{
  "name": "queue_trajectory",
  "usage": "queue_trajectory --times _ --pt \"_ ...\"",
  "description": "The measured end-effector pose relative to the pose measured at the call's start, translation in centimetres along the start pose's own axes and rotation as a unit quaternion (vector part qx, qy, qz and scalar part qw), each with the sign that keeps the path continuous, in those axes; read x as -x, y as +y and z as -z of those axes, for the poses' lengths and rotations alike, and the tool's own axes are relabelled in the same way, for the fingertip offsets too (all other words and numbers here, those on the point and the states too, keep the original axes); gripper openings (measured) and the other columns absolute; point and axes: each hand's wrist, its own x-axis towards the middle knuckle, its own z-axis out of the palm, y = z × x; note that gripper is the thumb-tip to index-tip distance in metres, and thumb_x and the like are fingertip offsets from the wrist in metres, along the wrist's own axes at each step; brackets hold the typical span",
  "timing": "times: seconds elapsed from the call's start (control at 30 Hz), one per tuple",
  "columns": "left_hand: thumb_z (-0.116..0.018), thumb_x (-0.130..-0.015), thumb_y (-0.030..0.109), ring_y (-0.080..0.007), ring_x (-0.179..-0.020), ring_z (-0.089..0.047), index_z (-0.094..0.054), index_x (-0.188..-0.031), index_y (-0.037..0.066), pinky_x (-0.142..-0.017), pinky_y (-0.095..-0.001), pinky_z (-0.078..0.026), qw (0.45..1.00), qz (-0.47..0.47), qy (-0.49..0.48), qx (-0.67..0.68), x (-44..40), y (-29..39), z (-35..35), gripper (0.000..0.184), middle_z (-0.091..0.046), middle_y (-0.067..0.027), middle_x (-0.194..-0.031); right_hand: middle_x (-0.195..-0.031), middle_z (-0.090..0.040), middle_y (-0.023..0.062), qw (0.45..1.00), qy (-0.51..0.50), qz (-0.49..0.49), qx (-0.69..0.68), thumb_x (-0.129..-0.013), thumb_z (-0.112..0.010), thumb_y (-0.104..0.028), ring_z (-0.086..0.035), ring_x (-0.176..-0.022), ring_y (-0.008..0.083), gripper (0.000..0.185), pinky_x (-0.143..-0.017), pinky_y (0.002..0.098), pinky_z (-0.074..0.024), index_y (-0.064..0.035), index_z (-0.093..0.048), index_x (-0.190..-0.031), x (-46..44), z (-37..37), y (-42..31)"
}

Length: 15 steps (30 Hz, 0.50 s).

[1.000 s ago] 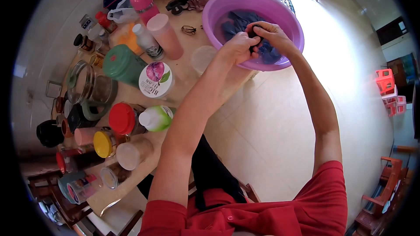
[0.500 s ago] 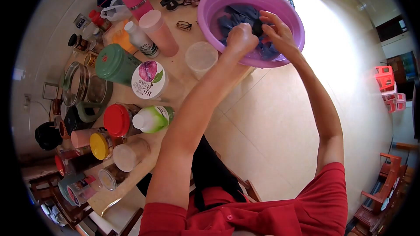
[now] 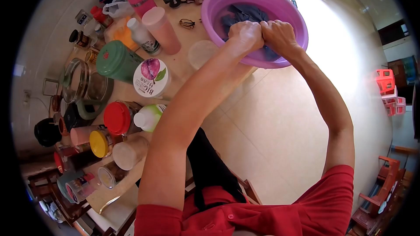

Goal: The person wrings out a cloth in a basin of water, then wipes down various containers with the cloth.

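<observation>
A purple plastic basin (image 3: 213, 8) holds water and a wet blue-grey cloth (image 3: 248, 14). Over the basin's near half, my left hand (image 3: 247, 35) is closed in a fist. Right beside it my right hand (image 3: 280, 37) is curled the same way, with the knuckles of both hands touching. Both seem to grip part of the cloth, though the gripped part is hidden under the fingers. More of the blue fabric shows just below the hands, near the basin's front wall.
On the table (image 3: 183, 76) left of my arms stand a round translucent tub (image 3: 201, 54), a pink tumbler (image 3: 162, 30), a white-lidded tub (image 3: 150, 78), a green canister (image 3: 116, 61) and several jars. Glasses (image 3: 187, 23) lie near the basin. Red stools (image 3: 385, 81) stand far right.
My right hand has moved down and left against my left hand, its loosely spread fingers now curled closed. The dark bunched fabric between the hands is now covered.
</observation>
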Motion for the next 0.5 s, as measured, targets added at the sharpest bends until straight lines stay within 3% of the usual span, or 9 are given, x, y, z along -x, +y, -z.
queue_trajectory --times 0.03,0.07,0.13,0.37,0.5 --pt "-0.06 -0.082 0.029 -0.0275 -0.102 -0.068 -0.073 -0.096 0.009 -0.083 -0.0378 -0.055 0.999 0.022 0.01 -0.039 0.1 0.1 0.1 0.028 -0.071 -0.0141 -0.104 -0.069 -0.067 0.0129 0.999 -0.04 -0.033 0.011 -0.079 -0.059 -0.014 -0.07 -0.071 0.0297 0.008 -0.061 0.0412 -0.0552 -0.0075 -0.065 -0.077 -0.3 0.1 -0.3" --pt "-0.06 -0.082 0.029 -0.0275 -0.102 -0.068 -0.073 -0.096 0.009 -0.083 -0.0378 -0.055 0.999 0.024 0.01 -0.037 0.2 0.1 0.3 0.028 -0.071 -0.0141 -0.104 -0.069 -0.067 0.0129 0.999 -0.042 -0.03 0.011 -0.079 -0.059 -0.014 -0.07 -0.071 0.0297 0.008 -0.061 0.0412 -0.0552 -0.0075 -0.065 -0.077 -0.6 0.3 -0.4" --pt "-0.057 -0.086 0.026 -0.0257 -0.095 -0.07 -0.074 -0.093 0.012 -0.079 -0.038 -0.056 0.993 -0.008 0.046 -0.105 0.0 -0.2 0.1 0.024 -0.073 -0.0119 -0.098 -0.076 -0.07 0.0166 0.98 -0.172 -0.094 -0.039 -0.08 -0.059 -0.015 -0.071 -0.075 0.0317 0.014 -0.067 0.0409 -0.0559 -0.0068 -0.07 -0.076 -1.1 1.8 -1.1" --pt "-0.058 -0.081 0.022 -0.0241 -0.078 -0.073 -0.074 -0.081 0.015 -0.066 -0.0386 -0.058 0.972 -0.078 0.117 -0.189 -0.7 -2.6 -1.3 0.018 -0.074 -0.0052 -0.083 -0.081 -0.07 0.0211 0.943 -0.185 -0.192 -0.2 -0.075 -0.067 -0.025 -0.069 -0.08 0.0357 0.027 -0.071 0.0422 -0.0552 -0.0022 -0.074 -0.086 -1.1 0.3 -1.8" --pt "-0.058 -0.08 0.023 -0.025 -0.07 -0.072 -0.072 -0.077 0.012 -0.06 -0.0385 -0.057 0.963 -0.149 0.131 -0.183 -0.7 -2.6 -0.8 0.018 -0.072 -0.0083 -0.075 -0.075 -0.069 0.0194 0.875 -0.227 -0.226 -0.363 -0.07 -0.069 -0.023 -0.068 -0.072 0.0277 0.032 -0.069 0.0367 -0.0531 0.0029 -0.073 -0.089 -0.8 -0.7 -0.8"
